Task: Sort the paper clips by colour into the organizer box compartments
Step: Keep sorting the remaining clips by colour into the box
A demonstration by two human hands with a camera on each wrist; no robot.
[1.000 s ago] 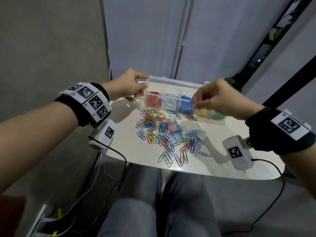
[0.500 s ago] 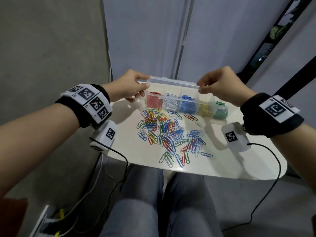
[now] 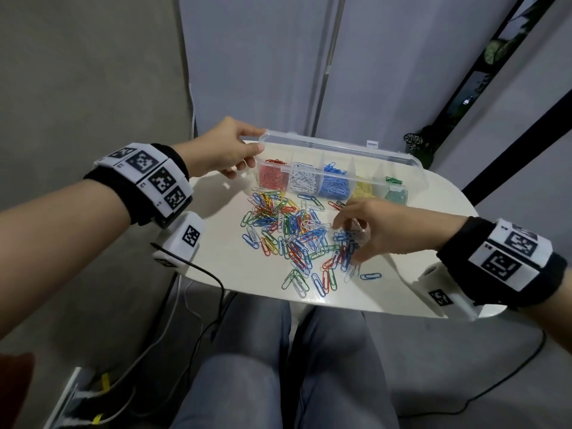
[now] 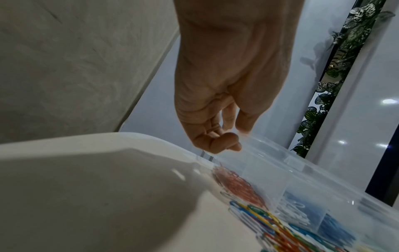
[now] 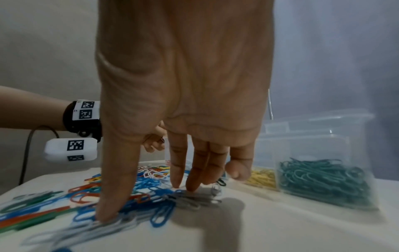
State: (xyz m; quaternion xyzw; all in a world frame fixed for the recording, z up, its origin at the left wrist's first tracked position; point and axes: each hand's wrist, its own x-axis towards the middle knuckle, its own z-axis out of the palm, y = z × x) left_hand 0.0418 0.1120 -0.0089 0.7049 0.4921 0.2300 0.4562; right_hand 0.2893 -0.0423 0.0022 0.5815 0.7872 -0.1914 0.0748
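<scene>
Paper clips (image 3: 294,233) in mixed colours are lying scattered on the near half of the white table (image 3: 223,267), between the person's lap and the box. The right hand (image 3: 380,230) is being lowered onto the right edge of that heap, fingers (image 5: 179,170) straightened and spread, thumb and two fingertips being pressed on blue and pale clips; nothing is being pinched. The clips under it are lying flat, long axes being pointed many ways, so a judgement is being made that one must be slid free or tipped up before being pinched. Directly beyond this hand, the yellow compartment (image 3: 365,190) and green compartment (image 3: 396,195) are lying nearest, with blue, white and red running away to the left. Farther back, the organizer box (image 3: 411,178) is being steadied at its left end, where its raised clear lid (image 3: 337,147) is being pinched by the left hand (image 3: 223,150).
</scene>
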